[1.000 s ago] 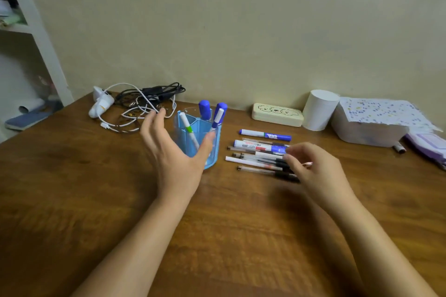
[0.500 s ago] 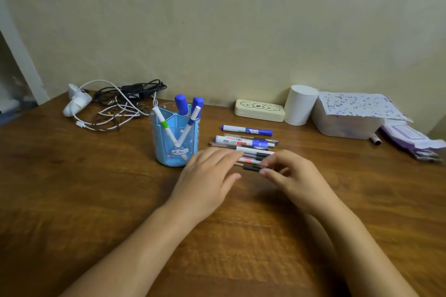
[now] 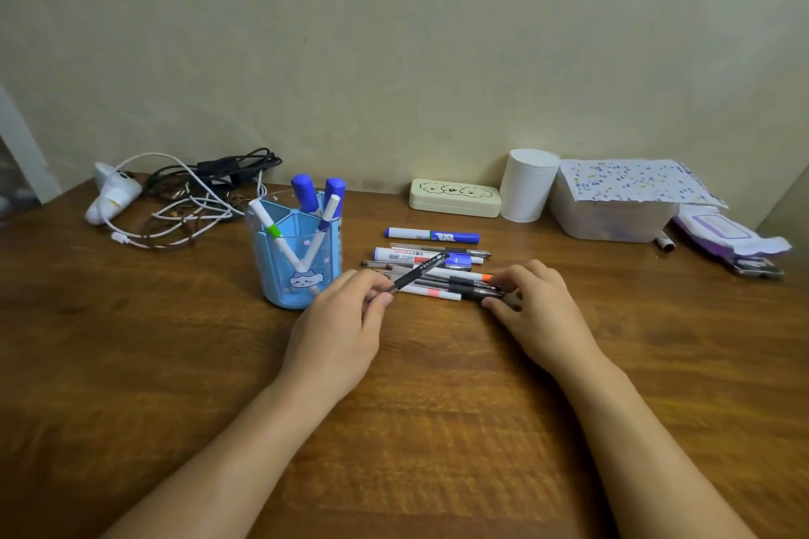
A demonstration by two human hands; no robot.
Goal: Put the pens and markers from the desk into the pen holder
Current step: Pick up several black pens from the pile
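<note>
A translucent blue pen holder (image 3: pixel 280 276) stands on the wooden desk (image 3: pixel 131 341) with three markers (image 3: pixel 306 193) upright in it. To its right lies a row of several pens and markers (image 3: pixel 427 256), with a blue marker (image 3: pixel 433 235) farthest back. My left hand (image 3: pixel 337 333) pinches a black pen (image 3: pixel 420 269) by its near end, its far end tilted up over the row. My right hand (image 3: pixel 538 311) rests at the row's right end, thumb and fingers closed on the tip of a dark pen (image 3: pixel 477 292) that lies on the desk.
Tangled cables (image 3: pixel 192 197) and a white charger (image 3: pixel 111 193) lie at the back left. Along the wall sit a cream case (image 3: pixel 455 197), a white cylinder (image 3: pixel 527 186), a plastic box (image 3: pixel 608 214) under spotted paper, a purple packet (image 3: pixel 718 232) and a stray marker (image 3: pixel 665 241).
My left hand left the pen holder, came to the row and picked up the black pen. My right hand shifted to the row's right end. The camera turned right.
</note>
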